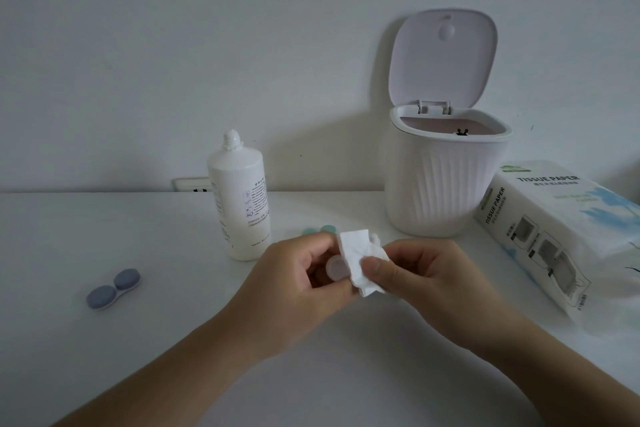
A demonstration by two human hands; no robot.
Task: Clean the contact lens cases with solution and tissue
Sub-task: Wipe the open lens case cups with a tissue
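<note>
Two bare hands meet above the middle of a white table [104, 340]. The left hand [294, 274] curls its fingers round a small clear lens case [335, 267], one round well facing up. The right hand [415, 274] pinches a folded white tissue [356, 260] between thumb and fingers, and the tissue lies against the case's right side, hiding that part of it.

Just behind the hands, two green caps [320, 229] lie on the table, partly hidden by the left hand. A white solution bottle [239, 204] stands upright just left of them, near the table's back edge, its cap on. A second lens case [113, 288], with blue-grey caps, lies well apart to the left, with bare tabletop around it. At back right, a ribbed white bin [446, 184] stands with its lid [443, 55] tipped up against the wall. A pack of tissue paper [554, 218] lies beside it, running toward the table's right edge.
</note>
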